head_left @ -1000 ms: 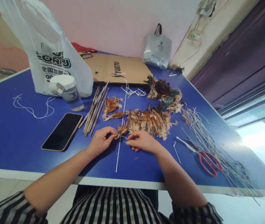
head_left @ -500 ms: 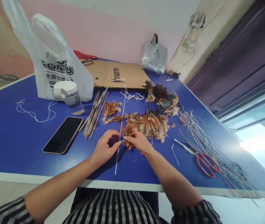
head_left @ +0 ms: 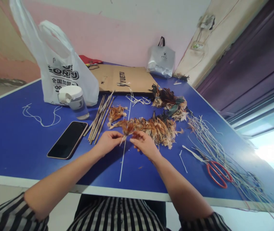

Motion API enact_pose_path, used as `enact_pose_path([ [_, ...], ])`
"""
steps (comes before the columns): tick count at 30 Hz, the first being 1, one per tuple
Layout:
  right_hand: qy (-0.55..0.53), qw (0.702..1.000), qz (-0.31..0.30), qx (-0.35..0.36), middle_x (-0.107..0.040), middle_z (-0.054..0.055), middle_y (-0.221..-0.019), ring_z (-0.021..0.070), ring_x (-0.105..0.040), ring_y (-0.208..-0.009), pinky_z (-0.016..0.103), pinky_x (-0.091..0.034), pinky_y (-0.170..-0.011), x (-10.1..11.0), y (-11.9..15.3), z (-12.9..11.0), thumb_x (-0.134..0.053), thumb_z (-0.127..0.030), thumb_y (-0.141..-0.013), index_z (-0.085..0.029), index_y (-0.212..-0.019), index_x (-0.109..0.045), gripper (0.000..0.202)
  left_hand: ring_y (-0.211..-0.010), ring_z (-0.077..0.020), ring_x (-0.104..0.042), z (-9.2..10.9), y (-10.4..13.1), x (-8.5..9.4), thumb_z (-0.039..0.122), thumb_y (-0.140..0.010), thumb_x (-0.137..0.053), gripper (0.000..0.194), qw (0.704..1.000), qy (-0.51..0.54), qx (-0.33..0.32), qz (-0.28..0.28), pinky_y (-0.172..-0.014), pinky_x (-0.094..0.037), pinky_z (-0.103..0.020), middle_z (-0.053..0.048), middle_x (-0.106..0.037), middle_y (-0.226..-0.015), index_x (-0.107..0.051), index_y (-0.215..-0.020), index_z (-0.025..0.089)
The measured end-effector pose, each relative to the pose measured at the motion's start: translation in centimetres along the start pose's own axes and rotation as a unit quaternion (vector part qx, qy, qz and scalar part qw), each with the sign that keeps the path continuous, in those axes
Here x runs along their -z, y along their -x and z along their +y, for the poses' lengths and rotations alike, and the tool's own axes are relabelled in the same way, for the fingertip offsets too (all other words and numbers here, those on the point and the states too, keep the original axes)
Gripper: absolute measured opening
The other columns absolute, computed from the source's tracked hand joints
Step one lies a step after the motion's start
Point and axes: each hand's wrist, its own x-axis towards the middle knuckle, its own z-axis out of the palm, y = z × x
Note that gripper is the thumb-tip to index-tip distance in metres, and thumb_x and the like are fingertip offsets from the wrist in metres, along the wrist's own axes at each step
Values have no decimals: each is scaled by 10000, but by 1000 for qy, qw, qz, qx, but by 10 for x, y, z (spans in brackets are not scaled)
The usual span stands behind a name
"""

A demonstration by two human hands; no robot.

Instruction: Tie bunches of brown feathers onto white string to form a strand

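A small bunch of brown feathers (head_left: 128,127) is pinched at its base by my left hand (head_left: 109,142), thumb against fingers. Pale quill or string ends stick out below that pinch. Just to the right, my right hand (head_left: 147,146) has its fingers curled, with a few reddish-brown feathers at the fingertips. Under both hands a white line (head_left: 122,160) runs along the blue table (head_left: 98,173). Directly beyond the hands lies a row of tan and brown feathers (head_left: 161,130), with a smaller feather clump (head_left: 116,115) to its left.
Left are a phone (head_left: 67,140), thin sticks (head_left: 100,120), a lidded cup (head_left: 77,104) and a plastic bag (head_left: 71,75). Red-handled scissors (head_left: 220,173) and loose strings (head_left: 211,144) lie right. Dark feathers (head_left: 167,96), cardboard (head_left: 137,75) and a silver bag (head_left: 161,61) are farther back.
My hands have lifted the feather bunch slightly away from me. The right fingertips have moved apart from its base, while the left hand now pinches it. The view has shifted slightly.
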Motion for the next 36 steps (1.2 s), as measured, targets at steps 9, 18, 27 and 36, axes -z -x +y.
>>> enact_pose_path([
  [9, 2, 996, 82, 48, -528, 7, -860, 50, -502, -520, 166, -403, -391, 24, -10, 2, -643, -354, -678, -183, -1038, -522, 417, -741, -217, -621, 0, -61, 39, 291, -692, -547, 217, 879, -467, -68, 71, -676, -425, -287, -71, -699, -785, -713, -788, 189],
  [18, 31, 994, 85, 54, -541, 12, -848, 52, -503, -504, 176, -393, -405, 27, -9, -4, -612, -335, -694, -167, -1003, -543, 358, -796, -251, -627, -1, -73, 23, 332, -711, -486, 268, 831, -549, -23, 83, -672, -449, -306, -98, -693, -813, -716, -777, 211],
  [27, 186, 980, 73, 14, -572, -4, -621, 84, -495, -450, 208, -386, -444, 54, -2, -20, -562, -308, -713, -150, -874, -615, 232, -793, -256, -616, 10, -74, 30, 436, -716, -516, 350, 851, -515, 4, 105, -650, -430, -298, -120, -677, -829, -684, -867, 169],
  [36, 430, 901, 42, 36, -646, 14, -671, 123, -562, -623, 218, -379, -586, 40, 4, -18, -529, -237, -734, -189, -730, -675, 154, -704, -170, -576, 26, -18, -10, 268, -745, -531, 191, 913, -367, -176, -32, -662, -401, -258, -59, -656, -773, -688, -794, 170],
])
